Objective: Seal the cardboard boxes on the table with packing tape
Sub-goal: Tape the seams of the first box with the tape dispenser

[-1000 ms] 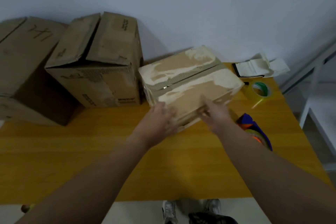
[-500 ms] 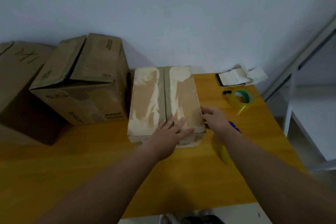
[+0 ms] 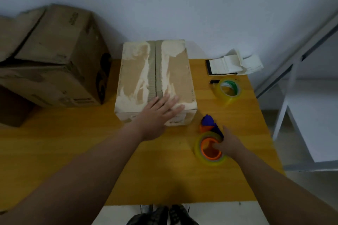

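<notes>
One box [image 3: 139, 71], left hand [image 3: 159, 113] on near edge, right hand [image 3: 231, 144] gripping tape [image 3: 208, 152]

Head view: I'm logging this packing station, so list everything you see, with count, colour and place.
small box: one, pale torn top, table centre.
large boxes: two, brown, left; one cut off.
tape dispenser: one, blue and orange, yellowish roll, near right.
spare tape roll: one, clear, green core, far right.
white bundle: one, on something black, back right corner.
table: one, yellow wood.
white rack: one, right of table.
shoes: dark, bottom edge.
left hand: flat on small box's near edge.
right hand: grips tape dispenser.
</notes>
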`<state>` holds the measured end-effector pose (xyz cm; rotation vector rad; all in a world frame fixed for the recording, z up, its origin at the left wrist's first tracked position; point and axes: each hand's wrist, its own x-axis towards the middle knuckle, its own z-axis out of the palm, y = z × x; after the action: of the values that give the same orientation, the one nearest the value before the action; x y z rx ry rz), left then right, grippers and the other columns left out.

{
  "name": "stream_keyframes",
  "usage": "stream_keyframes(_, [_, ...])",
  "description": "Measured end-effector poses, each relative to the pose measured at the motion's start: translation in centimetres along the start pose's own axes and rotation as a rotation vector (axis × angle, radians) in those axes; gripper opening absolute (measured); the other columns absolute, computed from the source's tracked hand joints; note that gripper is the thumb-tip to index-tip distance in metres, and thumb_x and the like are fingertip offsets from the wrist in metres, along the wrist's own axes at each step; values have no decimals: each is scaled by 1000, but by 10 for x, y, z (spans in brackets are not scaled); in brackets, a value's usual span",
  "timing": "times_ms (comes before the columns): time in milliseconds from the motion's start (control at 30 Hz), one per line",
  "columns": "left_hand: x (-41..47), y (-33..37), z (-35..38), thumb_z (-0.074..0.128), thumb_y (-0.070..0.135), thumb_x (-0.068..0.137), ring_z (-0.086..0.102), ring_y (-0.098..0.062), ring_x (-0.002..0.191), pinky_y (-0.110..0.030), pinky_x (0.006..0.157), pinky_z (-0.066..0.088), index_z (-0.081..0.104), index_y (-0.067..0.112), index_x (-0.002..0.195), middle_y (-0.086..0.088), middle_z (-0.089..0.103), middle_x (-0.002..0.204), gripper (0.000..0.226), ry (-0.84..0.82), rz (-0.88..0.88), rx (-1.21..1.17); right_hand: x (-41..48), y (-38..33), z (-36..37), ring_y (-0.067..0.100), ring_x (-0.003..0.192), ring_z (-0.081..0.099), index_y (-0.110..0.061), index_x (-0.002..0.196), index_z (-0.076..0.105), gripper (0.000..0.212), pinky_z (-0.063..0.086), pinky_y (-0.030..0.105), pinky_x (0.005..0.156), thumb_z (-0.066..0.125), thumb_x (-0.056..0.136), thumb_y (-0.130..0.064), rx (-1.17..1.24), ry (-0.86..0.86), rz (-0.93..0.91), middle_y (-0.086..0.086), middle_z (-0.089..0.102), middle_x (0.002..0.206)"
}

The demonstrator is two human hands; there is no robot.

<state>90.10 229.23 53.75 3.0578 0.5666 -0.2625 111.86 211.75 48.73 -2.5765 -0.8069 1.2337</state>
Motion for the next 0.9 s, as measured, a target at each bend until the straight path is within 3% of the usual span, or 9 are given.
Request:
stream_keyframes(133, [-1,-5,-5,44,37,95,-22,-20,141,-39,116,-11,-25,39,140,6,-24,153,83,-12,6,19,10,-1,6,22,88,57,-14,136,37,61,47,32,66,69,86,-24,-182,67,-60,7,57,112])
stream_keyframes(267, [3,27,-16,36,45,98,-7,-15,145,-41,117,-6,15,34,149,8,1,159,57,67,-196,-288,4,8,7,21,64,52,-13,105,39,35,43,36,52,67,83,-11,-17,158,-103,4,49,82])
stream_keyframes(333, [9,46,-27,35,43,99,9,-16,144,-39,116,5,37,25,143,5,20,156,48,149,-359,-525,-7,14,5,26,64,51,-13,103,38,37,40,40,51,63,80,1,189,230,-247,5,48,82])
stream_keyframes(400, [12,65,-41,34,43,99,33,-18,131,-35,108,24,50,17,132,-2,40,142,46,280,-477,-726,-21,14,-2,27,74,53,-16,109,41,47,41,33,53,61,75,10,375,275,-432,0,50,89])
stream_keyframes(500, [6,96,-67,24,75,81,49,2,99,-23,84,40,47,20,128,3,39,125,76,323,-518,-1016,-38,-2,-19,11,104,52,-17,129,47,65,46,18,78,70,73,7,508,367,-702,-9,53,111])
stream_keyframes(600, [0,119,-96,22,91,62,58,-12,87,-28,66,46,45,26,104,4,52,101,81,279,-515,-1181,-53,-23,-35,14,106,52,-18,120,54,47,43,25,89,70,78,-5,541,491,-919,2,55,111])
stream_keyframes(667, [-1,123,-115,30,89,60,61,-21,83,-36,66,50,44,25,96,-1,54,92,75,270,-565,-1252,-63,-35,-40,8,105,49,-25,120,50,51,39,14,88,67,75,-8,571,581,-969,-2,52,110])
stream_keyframes(767, [-8,118,-133,42,80,70,59,-13,72,-29,62,47,53,23,94,0,60,92,62,269,-610,-1357,-71,-49,-44,15,106,49,-22,122,49,52,39,14,87,68,76,-5,584,604,-1012,2,51,113])
stream_keyframes(900, [-22,104,-144,52,41,94,57,-5,65,-25,63,48,59,19,80,6,61,76,27,384,-556,-1306,-81,-64,-43,14,106,48,-17,121,51,54,39,12,87,74,74,-3,529,611,-976,4,49,115])
